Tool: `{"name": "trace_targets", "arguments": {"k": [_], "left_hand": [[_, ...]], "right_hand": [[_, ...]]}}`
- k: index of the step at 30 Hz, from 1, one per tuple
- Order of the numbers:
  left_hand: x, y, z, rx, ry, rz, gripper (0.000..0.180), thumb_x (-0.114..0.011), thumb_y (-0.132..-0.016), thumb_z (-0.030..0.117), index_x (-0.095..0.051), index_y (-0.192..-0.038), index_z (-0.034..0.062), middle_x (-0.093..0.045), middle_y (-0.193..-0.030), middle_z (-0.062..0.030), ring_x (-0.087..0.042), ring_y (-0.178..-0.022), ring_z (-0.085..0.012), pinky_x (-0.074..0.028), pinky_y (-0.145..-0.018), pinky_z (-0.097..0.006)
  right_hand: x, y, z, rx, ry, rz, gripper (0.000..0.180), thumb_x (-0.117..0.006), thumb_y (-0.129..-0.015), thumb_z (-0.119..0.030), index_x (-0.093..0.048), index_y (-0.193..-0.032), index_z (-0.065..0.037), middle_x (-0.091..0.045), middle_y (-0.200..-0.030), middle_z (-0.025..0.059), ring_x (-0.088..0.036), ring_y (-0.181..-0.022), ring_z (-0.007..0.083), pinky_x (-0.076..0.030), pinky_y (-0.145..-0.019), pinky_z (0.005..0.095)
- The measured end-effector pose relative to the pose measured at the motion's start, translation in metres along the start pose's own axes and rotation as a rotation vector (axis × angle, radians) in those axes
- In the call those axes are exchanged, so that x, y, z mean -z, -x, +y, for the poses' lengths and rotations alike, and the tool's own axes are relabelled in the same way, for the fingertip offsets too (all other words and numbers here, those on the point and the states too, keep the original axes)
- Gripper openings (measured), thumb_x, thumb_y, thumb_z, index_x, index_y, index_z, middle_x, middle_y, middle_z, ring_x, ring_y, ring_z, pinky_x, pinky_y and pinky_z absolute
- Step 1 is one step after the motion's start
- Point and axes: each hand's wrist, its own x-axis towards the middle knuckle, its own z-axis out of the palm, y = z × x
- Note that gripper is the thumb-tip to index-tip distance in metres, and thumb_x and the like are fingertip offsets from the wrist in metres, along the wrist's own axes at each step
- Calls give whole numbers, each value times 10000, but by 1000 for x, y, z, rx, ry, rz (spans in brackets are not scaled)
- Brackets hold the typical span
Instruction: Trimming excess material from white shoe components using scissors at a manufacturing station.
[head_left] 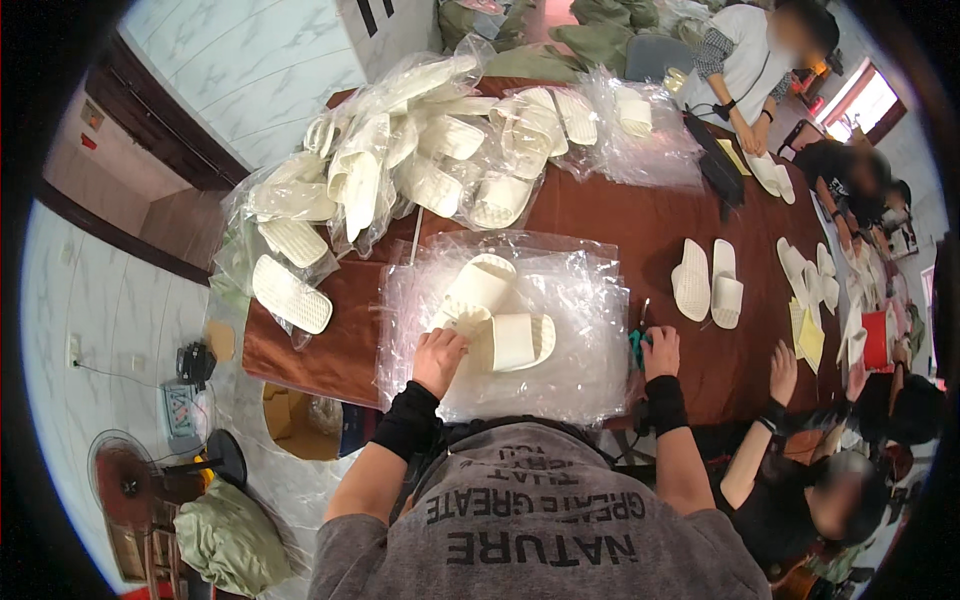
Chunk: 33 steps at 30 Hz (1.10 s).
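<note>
My left hand is closed, its fingers curled at the end of a cream slide slipper. A second cream slipper lies just to its right, turned sideways. Both rest on a stack of clear plastic bags in front of me. My right hand is at the right edge of the stack, fingers bent around a small green-handled tool; its exact kind is too small to tell. Farther right, a pair of cream slippers lies bare on the brown tabletop.
Bagged slippers are heaped at the far left. More clear bags and a black pouch lie farther back. Co-workers handle slippers along the right, with one co-worker's hand near yellow sheets. An open carton sits below the left edge.
</note>
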Motion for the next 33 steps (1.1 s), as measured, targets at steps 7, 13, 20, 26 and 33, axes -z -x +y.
{"name": "trace_targets", "arguments": {"k": [7,13,20,26,33], "left_hand": [[-7,-13,3,-77,-37,12,192,-626,-770,107,-602,-961,103,-544,-1039,-71,-528,-965,-260,-435,-790,-384],[1,-6,-21,-147,126,0,165,-628,-774,116,-600,-933,84,-550,-1141,-63,-522,-1024,-277,-449,-849,-374],[4,-12,-35,-281,151,-35,87,-640,-771,82,-594,-836,47,-591,-907,-95,-543,-888,-289,-453,-766,-385],[-9,-15,-54,-249,392,6,100,-654,-758,79,-615,-846,50,-583,-814,-101,-536,-821,-315,-444,-740,-396],[-13,-23,-65,134,899,-106,81,-658,-844,77,-657,-910,30,-649,-847,-59,-611,-769,-149,-476,-700,-259]], "right_hand": [[-2,18,-36,15,40,156,452,-636,-807,-86,-543,-1248,-105,-481,-1161,187,-463,-1077,376,-428,-905,444],[-6,50,-41,13,7,158,454,-622,-821,-75,-532,-1265,-93,-477,-1161,189,-457,-1076,374,-424,-905,448],[-3,71,-32,56,59,138,488,-640,-792,-42,-506,-1259,-92,-481,-1124,183,-474,-1052,367,-439,-889,441],[-8,93,-32,-201,57,49,655,-676,-737,-30,-408,-1328,-117,-477,-1130,222,-474,-1065,399,-443,-877,457],[-8,121,9,-293,-398,61,651,-699,-747,-127,-443,-1343,-71,-549,-1122,143,-557,-999,309,-457,-848,416]]}}
